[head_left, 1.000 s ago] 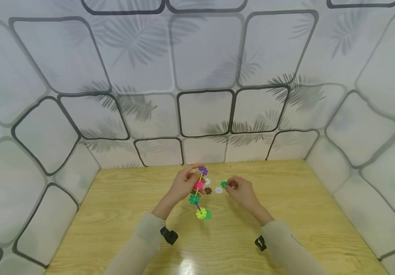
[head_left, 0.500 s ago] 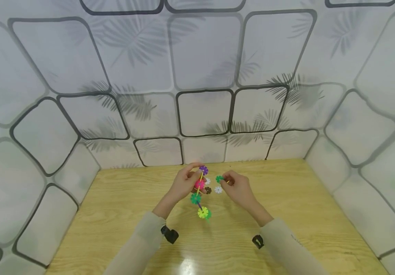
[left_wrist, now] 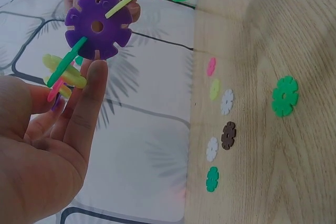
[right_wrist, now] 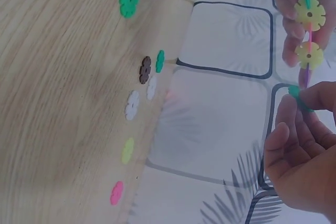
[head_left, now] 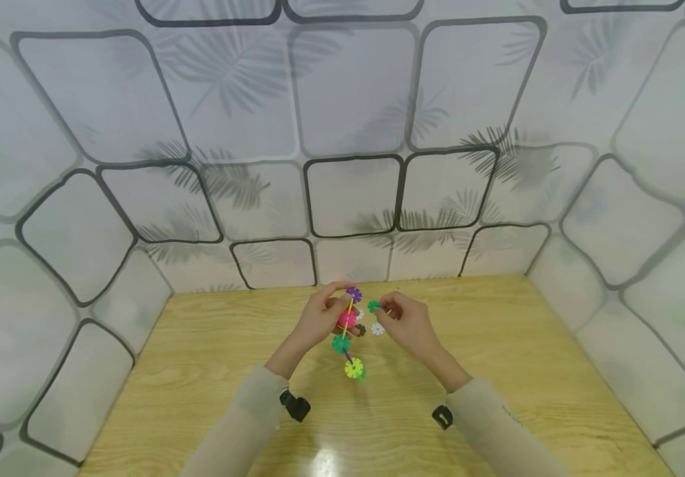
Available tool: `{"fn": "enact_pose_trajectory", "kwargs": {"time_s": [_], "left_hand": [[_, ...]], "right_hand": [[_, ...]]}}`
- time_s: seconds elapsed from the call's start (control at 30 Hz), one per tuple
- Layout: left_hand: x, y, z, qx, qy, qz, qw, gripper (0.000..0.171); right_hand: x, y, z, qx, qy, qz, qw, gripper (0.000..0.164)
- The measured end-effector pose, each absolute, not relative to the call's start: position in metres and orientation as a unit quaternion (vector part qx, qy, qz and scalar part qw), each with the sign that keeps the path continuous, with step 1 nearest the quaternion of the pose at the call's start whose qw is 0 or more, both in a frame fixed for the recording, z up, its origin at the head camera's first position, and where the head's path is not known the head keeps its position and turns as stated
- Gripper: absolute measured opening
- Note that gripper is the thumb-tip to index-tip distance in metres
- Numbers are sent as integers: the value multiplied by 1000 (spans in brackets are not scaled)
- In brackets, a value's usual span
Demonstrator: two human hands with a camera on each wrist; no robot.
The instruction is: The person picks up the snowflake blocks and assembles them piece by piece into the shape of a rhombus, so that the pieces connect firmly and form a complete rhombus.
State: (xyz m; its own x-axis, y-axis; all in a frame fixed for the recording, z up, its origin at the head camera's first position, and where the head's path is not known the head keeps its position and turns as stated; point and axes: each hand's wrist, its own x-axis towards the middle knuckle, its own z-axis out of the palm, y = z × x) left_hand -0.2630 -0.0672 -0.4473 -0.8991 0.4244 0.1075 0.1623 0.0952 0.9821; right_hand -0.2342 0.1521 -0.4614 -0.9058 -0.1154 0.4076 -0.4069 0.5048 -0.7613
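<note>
My left hand (head_left: 320, 317) grips a chain of interlocking snowflake discs. In the head view its purple disc (head_left: 354, 295) is uppermost, and a pink disc (head_left: 347, 318), a green one and a yellow disc (head_left: 354, 368) hang below. My right hand (head_left: 409, 324) pinches a green snowflake disc (head_left: 374, 307) between thumb and fingers, just right of the chain. The right wrist view shows that green disc (right_wrist: 294, 92) close to the chain's lower end; whether they touch I cannot tell. Part of the chain is hidden by the left fingers.
Loose discs lie flat on the wooden table (head_left: 211, 371): a brown disc (left_wrist: 228, 136), two white ones including a white disc (left_wrist: 227, 102), a yellow disc (left_wrist: 215, 89), a pink disc (left_wrist: 211, 66) and green ones such as a green disc (left_wrist: 285, 96). Patterned fabric surrounds the table.
My right hand has moved left and slightly away from me, bringing the green disc nearer the chain. The left hand stays almost in place; the chain's hanging end has swung slightly right.
</note>
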Motion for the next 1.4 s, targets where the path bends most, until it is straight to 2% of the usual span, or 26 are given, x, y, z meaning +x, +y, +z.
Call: {"fn": "enact_pose_trajectory", "kwargs": {"time_s": [1.03, 1.4], "left_hand": [[-264, -66, -447, 197, 739, 636, 102, 38], [-261, -65, -441, 193, 748, 628, 92, 35]], "right_hand": [[-236, 134, -456, 190, -847, 452, 208, 8], [-231, 128, -455, 198, -834, 473, 204, 9]]}}
